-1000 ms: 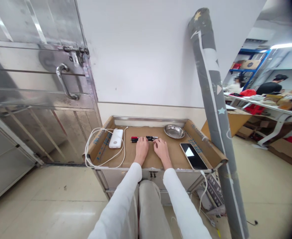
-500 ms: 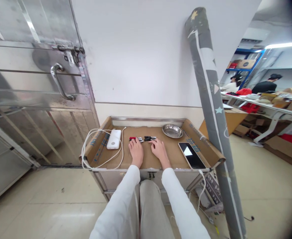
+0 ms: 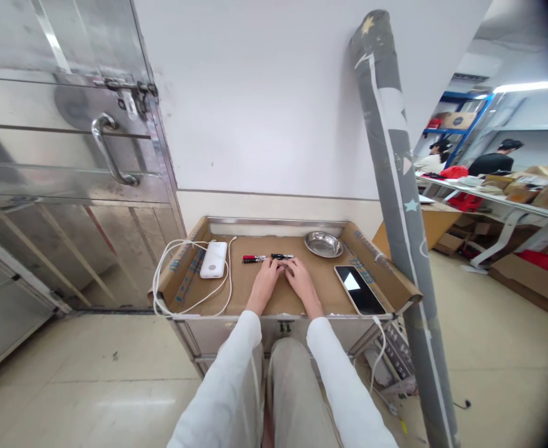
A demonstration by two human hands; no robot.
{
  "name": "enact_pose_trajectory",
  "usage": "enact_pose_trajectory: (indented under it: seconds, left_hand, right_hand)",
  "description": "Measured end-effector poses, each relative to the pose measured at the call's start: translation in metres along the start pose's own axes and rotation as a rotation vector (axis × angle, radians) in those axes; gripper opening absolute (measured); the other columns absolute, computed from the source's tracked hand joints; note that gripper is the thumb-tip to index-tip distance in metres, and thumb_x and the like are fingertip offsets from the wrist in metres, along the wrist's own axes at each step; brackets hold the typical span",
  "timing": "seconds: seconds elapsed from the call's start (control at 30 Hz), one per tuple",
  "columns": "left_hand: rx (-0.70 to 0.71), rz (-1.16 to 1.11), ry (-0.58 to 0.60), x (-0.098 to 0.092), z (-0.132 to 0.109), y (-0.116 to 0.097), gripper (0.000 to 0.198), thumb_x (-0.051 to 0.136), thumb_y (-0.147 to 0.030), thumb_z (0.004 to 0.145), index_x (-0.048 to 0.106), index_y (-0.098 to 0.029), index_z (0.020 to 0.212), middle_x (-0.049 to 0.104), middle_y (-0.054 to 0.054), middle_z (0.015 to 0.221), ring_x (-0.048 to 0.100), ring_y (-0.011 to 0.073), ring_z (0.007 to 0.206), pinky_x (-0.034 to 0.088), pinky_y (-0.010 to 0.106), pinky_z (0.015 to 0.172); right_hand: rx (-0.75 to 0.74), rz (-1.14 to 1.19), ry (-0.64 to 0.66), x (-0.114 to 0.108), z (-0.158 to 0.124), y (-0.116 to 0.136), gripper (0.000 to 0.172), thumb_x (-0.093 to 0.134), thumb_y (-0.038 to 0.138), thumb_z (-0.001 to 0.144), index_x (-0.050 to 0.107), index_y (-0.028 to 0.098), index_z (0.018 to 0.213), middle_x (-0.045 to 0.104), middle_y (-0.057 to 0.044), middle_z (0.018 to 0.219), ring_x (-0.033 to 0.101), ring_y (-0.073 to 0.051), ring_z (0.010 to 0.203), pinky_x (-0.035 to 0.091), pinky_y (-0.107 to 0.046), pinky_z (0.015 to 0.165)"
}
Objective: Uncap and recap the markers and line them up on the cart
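My left hand and my right hand meet at the middle of the cardboard-lined tray. Between their fingertips is a small dark pen, mostly hidden by the fingers; both hands look closed on its ends. Just beyond my left hand, a red pen and a black pen lie side by side on the cardboard. Another black pen rests right above my fingertips, partly blocked from sight.
A white power bank with a looped white cable sits at the tray's left. On the right are a round metal dish and a phone. A tall wrapped roll leans beside the tray; a metal door stands left.
My left hand has moved right, off the red and black pens, to meet my right hand. A dark pen is now between their fingertips.
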State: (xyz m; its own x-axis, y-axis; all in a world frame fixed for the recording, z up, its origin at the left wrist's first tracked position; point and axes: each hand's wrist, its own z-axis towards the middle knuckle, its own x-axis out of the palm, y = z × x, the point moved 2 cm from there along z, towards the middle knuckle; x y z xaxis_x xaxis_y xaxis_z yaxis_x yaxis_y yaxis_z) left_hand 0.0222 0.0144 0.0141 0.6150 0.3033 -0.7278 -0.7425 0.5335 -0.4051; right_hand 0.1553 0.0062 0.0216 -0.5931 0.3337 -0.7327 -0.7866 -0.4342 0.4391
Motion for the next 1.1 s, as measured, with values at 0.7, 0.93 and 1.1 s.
enact_pose_trajectory:
  seconds: [0.7,0.93,1.1]
  left_hand:
    - [-0.071,-0.305,-0.319,-0.017,0.003,0.001,0.024,0.032,-0.016,0.095,0.048,-0.019,0.112,0.055,0.009,0.109,0.054,0.0163,0.105,0.044,0.033,0.095]
    - [-0.043,-0.38,-0.347,-0.016,0.0,0.004,0.023,0.032,-0.016,0.094,0.051,-0.019,0.107,0.056,0.008,0.104,0.054,0.0175,0.101,0.045,0.035,0.093]
    - [-0.036,-0.395,-0.363,-0.019,0.001,0.002,0.021,0.033,-0.018,0.094,0.051,-0.019,0.104,0.056,0.009,0.101,0.055,0.0184,0.099,0.044,0.037,0.091]
  right_hand:
    - [0.115,0.301,-0.026,0.017,0.0,-0.02,0.028,0.045,0.018,0.085,0.058,0.021,0.11,0.066,-0.006,0.11,0.063,-0.016,0.096,0.048,-0.029,0.087]
    - [0.082,0.284,-0.077,0.013,0.0,-0.018,0.019,0.048,0.024,0.085,0.063,0.02,0.094,0.069,-0.007,0.096,0.065,-0.019,0.086,0.049,-0.031,0.082]
    - [0.082,0.285,-0.093,0.014,0.0,-0.02,0.02,0.05,0.025,0.084,0.066,0.02,0.094,0.07,-0.007,0.096,0.066,-0.02,0.086,0.05,-0.033,0.082]
